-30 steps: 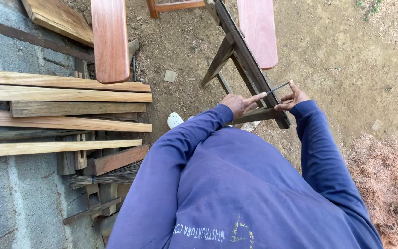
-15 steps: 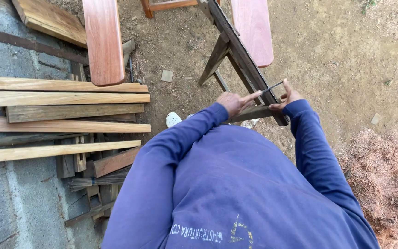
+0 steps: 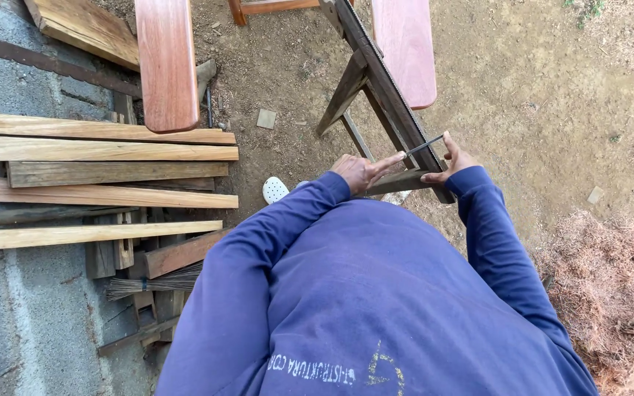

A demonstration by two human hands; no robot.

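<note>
Plank stack [image 3: 97, 176] at left on concrete. Dark wooden stand [image 3: 387, 95] centre, on dirt. Thin metal file [image 3: 425, 144] laid across stand's top edge. Left hand [image 3: 359, 171] pinches near end; right hand [image 3: 447, 160] grips far end.

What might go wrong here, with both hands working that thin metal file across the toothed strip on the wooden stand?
The left hand guides the thin file with its fingertips right beside the toothed strip, so a slip may scrape or cut them. The right hand holds the file's other end lightly, so its grip may slide. The wooden stand rests on loose dirt and may shift under pushing.
</note>
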